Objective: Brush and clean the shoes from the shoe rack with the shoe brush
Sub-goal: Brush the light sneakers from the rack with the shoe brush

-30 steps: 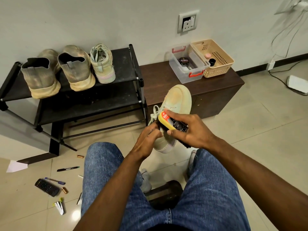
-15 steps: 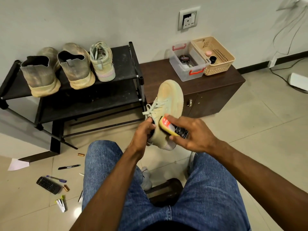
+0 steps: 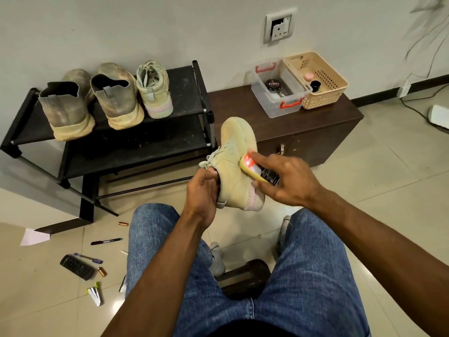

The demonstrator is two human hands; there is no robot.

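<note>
- Your left hand [image 3: 202,190] grips the shoe [image 3: 237,164] at its collar, now tipped toe-up above your knees
- Your right hand [image 3: 289,177] pinches the shoe brush [image 3: 257,170], shifted onto the shoe's side since 1 s ago

Matt suede shoe [image 3: 237,171]; glossy floor tiles [image 3: 364,181]

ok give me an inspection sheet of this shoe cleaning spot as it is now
surface: beige tiled floor; black two-tier shoe rack holds three dusty shoes.
job's things: pale yellow suede sneaker held up; yellow-backed shoe brush against its side.
clutter: black marker pen, black remote, batteries, paper scrap.
grippers: left hand grips sneaker's collar; right hand holds brush.
cables: dark cable along the wall's foot, right.
surroundings: brown low cabinet with clear plastic box and beige basket; wall socket.
</note>
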